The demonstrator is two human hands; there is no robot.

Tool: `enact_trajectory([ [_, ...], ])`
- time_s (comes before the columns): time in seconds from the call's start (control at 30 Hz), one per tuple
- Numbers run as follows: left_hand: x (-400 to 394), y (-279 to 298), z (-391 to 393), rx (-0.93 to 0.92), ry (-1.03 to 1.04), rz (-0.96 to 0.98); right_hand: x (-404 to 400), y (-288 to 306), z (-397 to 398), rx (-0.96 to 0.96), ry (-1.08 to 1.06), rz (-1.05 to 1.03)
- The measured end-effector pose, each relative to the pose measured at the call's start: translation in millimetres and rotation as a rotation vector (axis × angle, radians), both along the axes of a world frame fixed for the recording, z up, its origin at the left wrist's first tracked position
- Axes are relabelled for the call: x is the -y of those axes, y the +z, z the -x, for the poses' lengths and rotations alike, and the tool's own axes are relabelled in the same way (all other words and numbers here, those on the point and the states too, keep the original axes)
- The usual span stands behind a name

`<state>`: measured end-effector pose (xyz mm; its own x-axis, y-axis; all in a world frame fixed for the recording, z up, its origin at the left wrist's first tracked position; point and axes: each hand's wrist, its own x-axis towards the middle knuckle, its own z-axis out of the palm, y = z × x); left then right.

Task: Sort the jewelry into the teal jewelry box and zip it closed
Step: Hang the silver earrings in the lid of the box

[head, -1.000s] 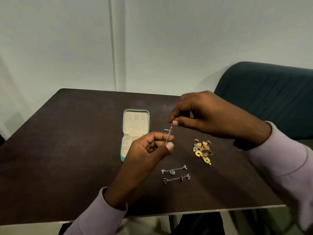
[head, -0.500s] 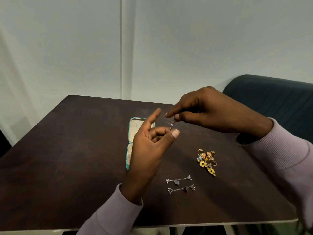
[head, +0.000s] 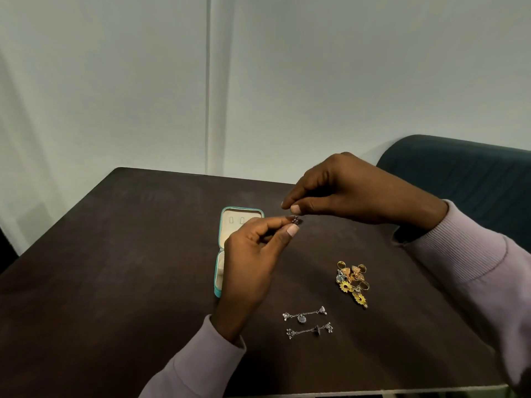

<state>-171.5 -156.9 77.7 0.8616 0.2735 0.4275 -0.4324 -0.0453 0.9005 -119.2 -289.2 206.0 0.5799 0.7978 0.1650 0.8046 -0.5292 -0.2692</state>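
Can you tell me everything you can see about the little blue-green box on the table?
The jewelry box is small, with rounded corners and a teal outside that looks like soft leather or fabric. It lies open flat on the dark table, lid half farther away, tray half nearer. The inside is cream and looks padded. The lid lining has little slots near its top. The tray's compartments are mostly hidden by the left hand, which is in front of it; whether they touch is unclear. No jewelry shows inside.

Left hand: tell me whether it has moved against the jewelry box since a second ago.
Yes. The left hand rose along the teal jewelry box, toward its lid.
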Motion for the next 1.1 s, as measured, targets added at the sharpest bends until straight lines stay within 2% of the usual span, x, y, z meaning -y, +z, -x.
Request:
enact_trajectory([
  [0.17, -1.2, 5.0, -1.3, -0.052, -0.087, 0.082, 1.6, -4.9, -7.8, -0.054, -0.057, -0.015],
  [0.37, -10.2, 1.3, -7.8, -0.09, -0.071, 0.098, 5.0, -22.8, -18.3, -0.121, -0.075, -0.008],
  [0.63, -21.4, -8.3, -22.7, -0.146, -0.069, 0.044, -4.0, -57.4, -28.4, -0.164, -0.16, -0.229],
  [0.77, -24.4, -15.9, -28.0, -0.215, -0.045, 0.075, -10.4, -75.4, -36.9, -0.269, -0.198, -0.322],
  [0.93, -31.5, -26.3, -36.1, -0.301, -0.07, 0.077, -15.7, -87.2, -48.8, -0.372, -0.204, -0.304],
  [1.1, -41.9, -34.2, -47.5, -0.274, -0.116, 0.056, -24.0, -94.3, -62.3, -0.45, -0.214, -0.305],
])
